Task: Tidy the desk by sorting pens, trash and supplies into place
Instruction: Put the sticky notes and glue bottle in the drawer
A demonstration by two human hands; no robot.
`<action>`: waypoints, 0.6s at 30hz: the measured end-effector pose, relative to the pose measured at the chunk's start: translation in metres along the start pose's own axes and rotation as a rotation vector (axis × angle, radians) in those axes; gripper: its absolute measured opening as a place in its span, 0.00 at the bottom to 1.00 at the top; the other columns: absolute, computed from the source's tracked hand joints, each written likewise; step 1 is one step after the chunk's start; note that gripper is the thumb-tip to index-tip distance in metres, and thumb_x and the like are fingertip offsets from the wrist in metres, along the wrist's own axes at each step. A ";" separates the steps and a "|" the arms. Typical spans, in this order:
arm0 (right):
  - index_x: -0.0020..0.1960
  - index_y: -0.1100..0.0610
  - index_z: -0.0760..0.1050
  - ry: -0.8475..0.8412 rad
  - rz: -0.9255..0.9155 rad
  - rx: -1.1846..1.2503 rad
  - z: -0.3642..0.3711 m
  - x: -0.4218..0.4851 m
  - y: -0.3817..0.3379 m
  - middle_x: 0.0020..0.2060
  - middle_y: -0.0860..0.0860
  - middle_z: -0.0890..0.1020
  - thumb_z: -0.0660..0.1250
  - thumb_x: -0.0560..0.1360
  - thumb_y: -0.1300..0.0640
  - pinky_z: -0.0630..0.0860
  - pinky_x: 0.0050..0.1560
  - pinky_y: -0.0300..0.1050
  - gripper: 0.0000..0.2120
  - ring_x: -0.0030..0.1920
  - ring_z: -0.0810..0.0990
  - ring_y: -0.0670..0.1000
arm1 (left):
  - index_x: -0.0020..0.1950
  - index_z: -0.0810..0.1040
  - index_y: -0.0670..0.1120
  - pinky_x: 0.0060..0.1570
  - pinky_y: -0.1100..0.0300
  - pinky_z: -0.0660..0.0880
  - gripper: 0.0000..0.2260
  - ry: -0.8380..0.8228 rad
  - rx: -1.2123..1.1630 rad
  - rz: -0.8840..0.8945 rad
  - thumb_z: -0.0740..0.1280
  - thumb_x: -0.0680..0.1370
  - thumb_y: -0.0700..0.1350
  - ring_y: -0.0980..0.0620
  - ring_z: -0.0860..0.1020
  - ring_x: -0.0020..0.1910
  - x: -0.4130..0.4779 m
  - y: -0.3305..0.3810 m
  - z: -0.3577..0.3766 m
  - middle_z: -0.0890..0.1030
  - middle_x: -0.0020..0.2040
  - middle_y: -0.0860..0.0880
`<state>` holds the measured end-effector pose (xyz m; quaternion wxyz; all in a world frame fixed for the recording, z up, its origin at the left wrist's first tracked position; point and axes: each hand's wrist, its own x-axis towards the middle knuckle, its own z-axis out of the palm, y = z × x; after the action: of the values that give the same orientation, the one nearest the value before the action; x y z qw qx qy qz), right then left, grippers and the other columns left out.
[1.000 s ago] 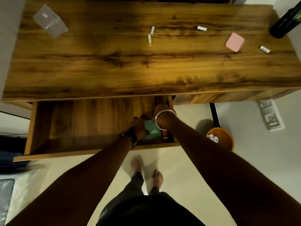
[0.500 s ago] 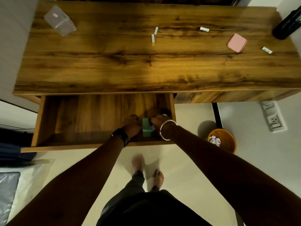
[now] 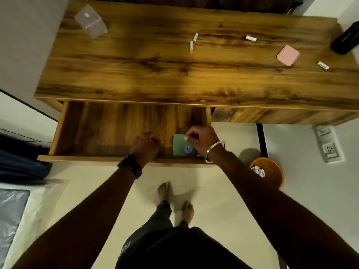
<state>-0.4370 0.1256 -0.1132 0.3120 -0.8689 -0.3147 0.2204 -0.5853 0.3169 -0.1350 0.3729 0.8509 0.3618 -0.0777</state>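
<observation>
The desk drawer (image 3: 108, 131) stands pulled out below the wooden desk top (image 3: 174, 74). A green notepad (image 3: 179, 145) lies flat in the drawer's front right corner, with a small round blue item (image 3: 187, 149) on it. My right hand (image 3: 203, 139), with a bangle on the wrist, pinches the pad's upper right corner with curled fingers. My left hand (image 3: 145, 145), a watch on its wrist, is curled just left of the pad and apart from it, holding nothing that I can see.
On the desk top lie a clear plastic box (image 3: 91, 21), two small white sticks (image 3: 193, 42), a white eraser (image 3: 251, 38), a pink pad (image 3: 288, 55), another white piece (image 3: 323, 65) and a black holder (image 3: 345, 40). An orange bin (image 3: 274, 177) with crumpled paper stands on the floor at the right.
The green notepad, held upright between both hands, now lies flat in the drawer. My left hand has let go and moved left. The blue item now shows on the pad.
</observation>
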 end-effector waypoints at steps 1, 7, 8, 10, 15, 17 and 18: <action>0.45 0.51 0.80 -0.099 -0.027 -0.002 0.002 -0.011 -0.001 0.42 0.48 0.83 0.76 0.71 0.46 0.80 0.45 0.45 0.10 0.43 0.81 0.49 | 0.49 0.80 0.53 0.40 0.56 0.78 0.11 -0.016 0.052 0.030 0.72 0.78 0.59 0.54 0.80 0.42 -0.009 -0.003 -0.006 0.83 0.45 0.52; 0.51 0.48 0.76 -0.163 -0.311 -0.470 0.029 -0.038 0.013 0.50 0.47 0.76 0.72 0.64 0.34 0.75 0.55 0.52 0.23 0.53 0.75 0.52 | 0.50 0.79 0.53 0.40 0.56 0.76 0.18 0.003 0.404 0.351 0.78 0.70 0.63 0.50 0.79 0.46 -0.044 -0.038 -0.020 0.79 0.48 0.53; 0.52 0.48 0.76 -0.137 -0.324 -0.495 0.030 -0.037 0.012 0.52 0.48 0.76 0.71 0.64 0.35 0.75 0.57 0.55 0.23 0.55 0.74 0.53 | 0.56 0.80 0.51 0.43 0.53 0.78 0.21 0.024 0.437 0.374 0.79 0.70 0.61 0.48 0.79 0.51 -0.046 -0.044 -0.020 0.80 0.52 0.51; 0.57 0.49 0.76 -0.102 -0.320 -0.522 0.030 -0.034 0.012 0.56 0.49 0.76 0.72 0.63 0.35 0.75 0.60 0.58 0.28 0.58 0.73 0.55 | 0.64 0.80 0.49 0.51 0.46 0.79 0.26 0.074 0.492 0.378 0.80 0.70 0.58 0.41 0.78 0.59 -0.048 -0.053 -0.021 0.80 0.61 0.47; 0.75 0.48 0.63 -0.055 -0.290 -0.588 0.022 -0.024 0.010 0.74 0.56 0.66 0.75 0.60 0.31 0.65 0.72 0.63 0.49 0.74 0.63 0.62 | 0.82 0.62 0.50 0.74 0.33 0.63 0.49 0.124 0.604 0.309 0.79 0.67 0.64 0.36 0.58 0.82 -0.035 -0.053 -0.031 0.60 0.84 0.43; 0.80 0.49 0.55 -0.023 -0.295 -0.642 0.020 -0.016 0.008 0.80 0.59 0.56 0.74 0.59 0.30 0.56 0.77 0.65 0.57 0.80 0.51 0.63 | 0.85 0.52 0.49 0.78 0.34 0.55 0.56 0.148 0.626 0.329 0.78 0.67 0.66 0.37 0.48 0.84 -0.024 -0.048 -0.034 0.50 0.86 0.43; 0.81 0.51 0.52 -0.005 -0.293 -0.675 0.018 -0.011 0.006 0.81 0.60 0.51 0.74 0.59 0.29 0.53 0.77 0.66 0.60 0.81 0.46 0.63 | 0.86 0.49 0.48 0.79 0.34 0.52 0.59 0.167 0.644 0.342 0.78 0.66 0.67 0.38 0.45 0.84 -0.018 -0.046 -0.035 0.47 0.86 0.42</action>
<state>-0.4526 0.1221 -0.1281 0.0353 -0.8681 -0.4915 0.0595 -0.6338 0.3523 -0.1294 0.0629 0.9761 0.2008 -0.0543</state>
